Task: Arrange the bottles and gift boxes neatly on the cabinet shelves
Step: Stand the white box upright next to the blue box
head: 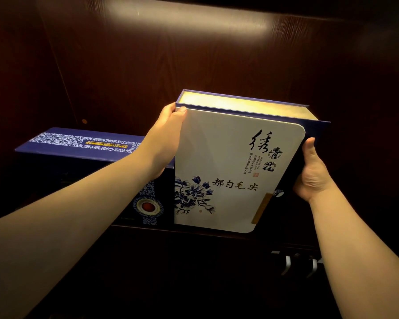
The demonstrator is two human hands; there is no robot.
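A white tea gift box (230, 162) with blue flower print, black calligraphy and a dark blue spine stands upright on the dark cabinet shelf (207, 233), tilted slightly to the right. My left hand (168, 130) grips its upper left corner. My right hand (313, 171) clasps its right edge, thumb on the front. To the left, partly behind my left forearm, stands a dark blue gift box (83, 146) with a white patterned band on top and a round red emblem on its front. No bottle is in view.
The cabinet's dark wood back panel (194, 54) and left side wall (21, 77) enclose the shelf. Below the shelf at the lower right, metal handles (297, 261) show on the dark cabinet front.
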